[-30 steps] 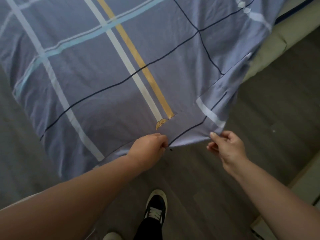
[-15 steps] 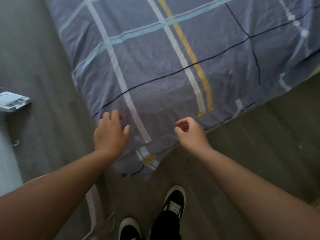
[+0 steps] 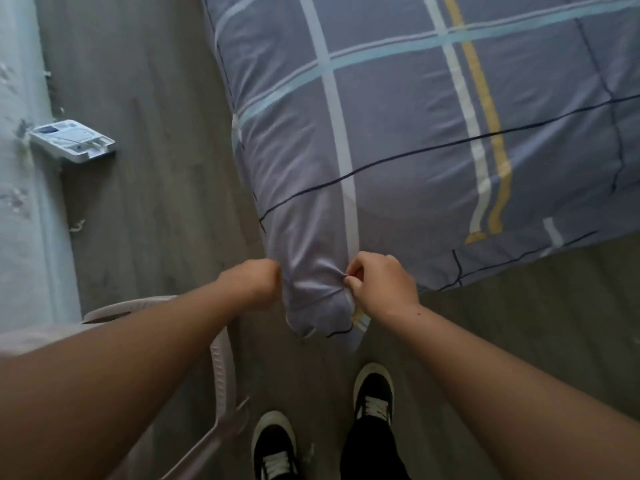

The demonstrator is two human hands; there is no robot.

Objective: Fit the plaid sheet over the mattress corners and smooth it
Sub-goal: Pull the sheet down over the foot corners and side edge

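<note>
The blue-grey plaid sheet (image 3: 398, 140), crossed by white, light-blue, yellow and thin dark lines, covers the mattress, which is hidden beneath it. Its near corner (image 3: 318, 299) hangs down toward the floor in a bunched flap. My left hand (image 3: 254, 284) is closed against the left side of that flap, its fingers hidden behind the cloth. My right hand (image 3: 379, 282) pinches a fold of the sheet on the flap's right side. Both hands sit at the mattress corner, just above my shoes.
Grey wood-look floor (image 3: 145, 209) surrounds the bed. A white flat device (image 3: 72, 140) lies on the floor by the pale wall at left. A pale plastic chair (image 3: 221, 368) stands close at my lower left. My black shoes (image 3: 374, 393) are right below the corner.
The view has swung left toward the corner. Both hands, open half a second ago, have closed on the hanging corner of the sheet.
</note>
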